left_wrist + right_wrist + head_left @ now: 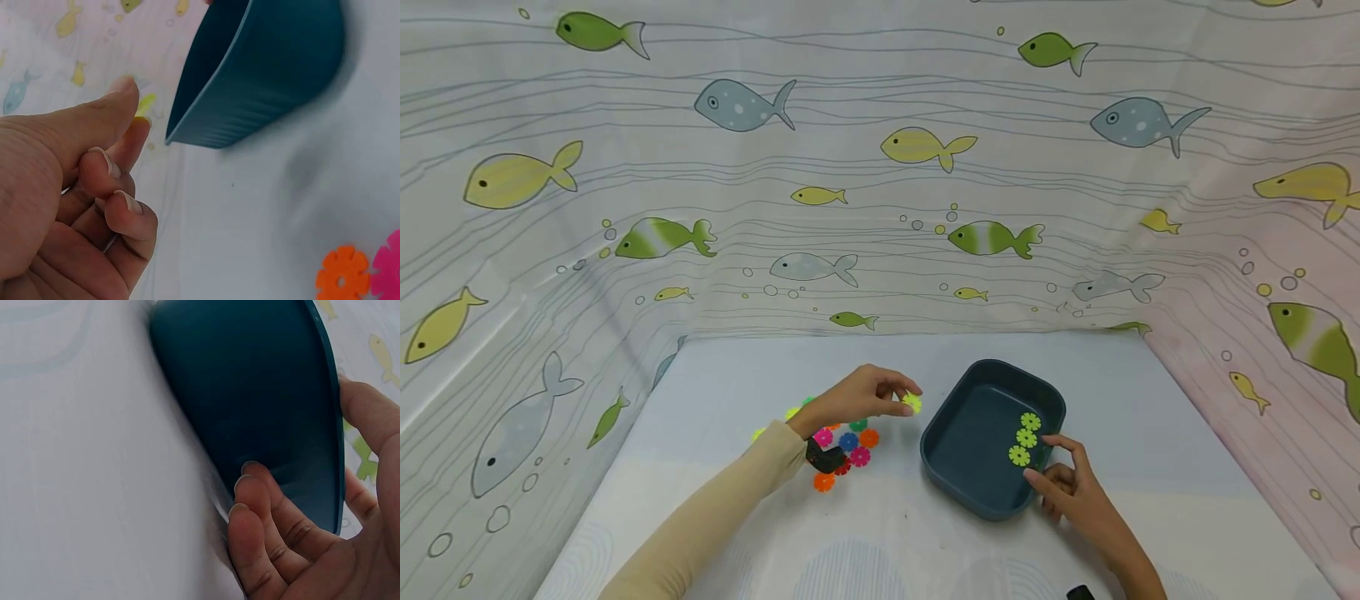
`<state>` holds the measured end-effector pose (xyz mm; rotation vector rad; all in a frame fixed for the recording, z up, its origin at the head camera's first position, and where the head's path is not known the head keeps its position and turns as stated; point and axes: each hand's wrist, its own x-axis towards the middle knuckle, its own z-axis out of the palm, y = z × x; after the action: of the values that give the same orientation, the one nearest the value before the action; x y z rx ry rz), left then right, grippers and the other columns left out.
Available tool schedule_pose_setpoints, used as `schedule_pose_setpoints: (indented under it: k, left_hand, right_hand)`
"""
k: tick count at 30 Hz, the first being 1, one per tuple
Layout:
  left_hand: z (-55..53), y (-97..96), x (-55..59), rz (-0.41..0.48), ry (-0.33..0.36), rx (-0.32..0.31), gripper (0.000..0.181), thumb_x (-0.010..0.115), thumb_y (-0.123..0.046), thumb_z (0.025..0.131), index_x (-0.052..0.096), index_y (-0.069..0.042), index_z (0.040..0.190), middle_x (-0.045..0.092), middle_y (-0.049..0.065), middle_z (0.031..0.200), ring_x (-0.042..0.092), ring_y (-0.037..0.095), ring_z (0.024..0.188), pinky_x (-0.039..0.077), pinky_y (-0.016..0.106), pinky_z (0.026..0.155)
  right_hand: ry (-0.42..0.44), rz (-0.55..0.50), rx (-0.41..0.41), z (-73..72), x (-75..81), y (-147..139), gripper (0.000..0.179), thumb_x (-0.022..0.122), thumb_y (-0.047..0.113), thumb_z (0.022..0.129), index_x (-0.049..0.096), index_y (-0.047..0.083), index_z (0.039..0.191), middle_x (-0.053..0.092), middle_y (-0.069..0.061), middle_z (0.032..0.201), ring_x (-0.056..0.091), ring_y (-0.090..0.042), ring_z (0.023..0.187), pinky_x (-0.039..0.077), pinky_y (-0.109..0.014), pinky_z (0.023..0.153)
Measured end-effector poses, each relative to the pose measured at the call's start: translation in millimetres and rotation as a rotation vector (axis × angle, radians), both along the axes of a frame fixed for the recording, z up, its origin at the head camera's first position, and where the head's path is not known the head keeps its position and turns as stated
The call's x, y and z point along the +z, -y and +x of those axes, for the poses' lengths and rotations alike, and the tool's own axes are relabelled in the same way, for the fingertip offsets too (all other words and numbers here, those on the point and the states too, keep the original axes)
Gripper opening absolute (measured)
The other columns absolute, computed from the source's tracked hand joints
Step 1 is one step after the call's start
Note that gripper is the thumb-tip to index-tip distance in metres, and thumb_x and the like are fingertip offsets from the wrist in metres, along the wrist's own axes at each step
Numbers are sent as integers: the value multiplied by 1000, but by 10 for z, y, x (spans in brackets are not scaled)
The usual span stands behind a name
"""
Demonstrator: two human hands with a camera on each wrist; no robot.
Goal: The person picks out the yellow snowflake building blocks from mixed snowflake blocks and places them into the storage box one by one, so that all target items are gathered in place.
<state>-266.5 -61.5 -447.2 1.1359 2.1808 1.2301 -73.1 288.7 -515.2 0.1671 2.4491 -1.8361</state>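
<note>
My left hand (872,393) pinches a yellow-green flower-shaped disc (912,402) between thumb and fingertips, just left of a dark blue plastic tub (940,479). In the left wrist view only a sliver of that disc (145,105) shows past the thumb. My right hand (1075,492) grips the tub's right side. In the right wrist view, several fingers (250,540) press the outer wall while the thumb is at the rim. Three yellow-green discs (1026,437) lie in a row inside the tub, near its right wall.
Beneath the left forearm lies a spread of flower discs, among them orange (823,482), pink (860,456) and blue (848,442) ones; the black wrist strap (825,457) partly hides them. A small black object (1080,592) shows at the front edge. A fish-print curtain (865,208) surrounds the white table (880,533).
</note>
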Motion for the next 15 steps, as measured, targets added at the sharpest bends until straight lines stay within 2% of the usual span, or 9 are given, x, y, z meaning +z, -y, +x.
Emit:
schedule_pose_setpoints:
  k: [2,5,7,10,15]
  left_hand:
    - [9,-29,0,1,4,-6,30,78,-29,94,74,-18,122,70,13,86,55,27,66,52,31,70]
    - [29,-80,-7,-3,3,-10,29,78,-27,94,74,-19,122,70,-1,84,55,26,65,51,30,67]
    - [36,-114,-10,-4,2,-24,30,78,-26,94,74,-16,123,70,-1,83,54,25,64,50,29,66]
    - [51,-168,-3,-12,-2,-42,30,78,-25,94,74,-17,123,71,-2,86,52,18,62,50,28,65]
    - [63,-257,-2,-23,-5,-69,30,78,-24,95,75,-16,123,72,-4,94,51,16,60,48,26,63]
  right_hand:
    - [10,-3,-1,0,4,-3,68,69,27,101,23,25,151,63,-18,90,60,-30,68,53,-38,57]
    - [23,-6,-2,-1,10,-5,68,69,28,101,23,26,151,63,-18,90,60,-30,68,53,-38,58]
    - [32,-10,-3,-3,19,-4,69,70,29,100,22,26,151,62,-18,91,60,-30,69,53,-38,58]
    - [30,-11,-5,-7,25,1,69,70,28,100,22,26,151,62,-18,91,60,-31,69,53,-38,58]
    - [37,-7,-8,-9,28,0,69,70,29,100,23,27,150,63,-18,91,60,-30,69,53,-38,58]
